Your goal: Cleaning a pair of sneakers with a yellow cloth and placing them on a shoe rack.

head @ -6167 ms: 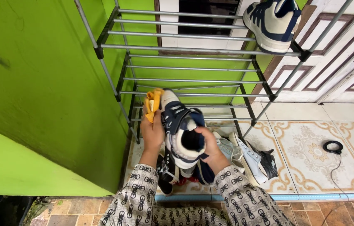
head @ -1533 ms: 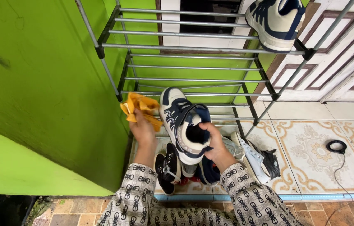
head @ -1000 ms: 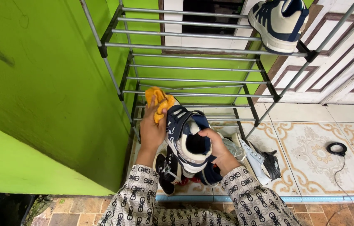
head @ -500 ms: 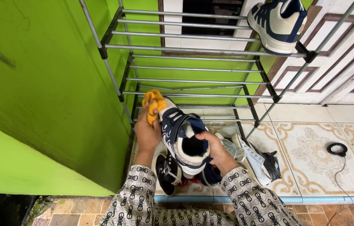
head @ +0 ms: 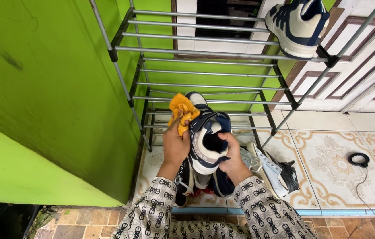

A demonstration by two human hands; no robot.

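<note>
Right hand [head: 231, 155] clasps the heel collar of a navy-and-white sneaker [head: 207, 132] (toe pointing away); left hand [head: 175, 144] presses a clutched yellow cloth [head: 183, 111] against its left side.

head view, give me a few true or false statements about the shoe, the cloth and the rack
1. The left hand presses a yellow cloth against the navy and white shoe. True.
2. The right hand holds that shoe at its opening. True.
3. The metal rack has no shoe on it. False: a matching sneaker sits on the right end of its top shelf.
4. The cloth is blue. False: it is yellow.
5. More shoes lie on the tiled floor below the hands. True.
</note>
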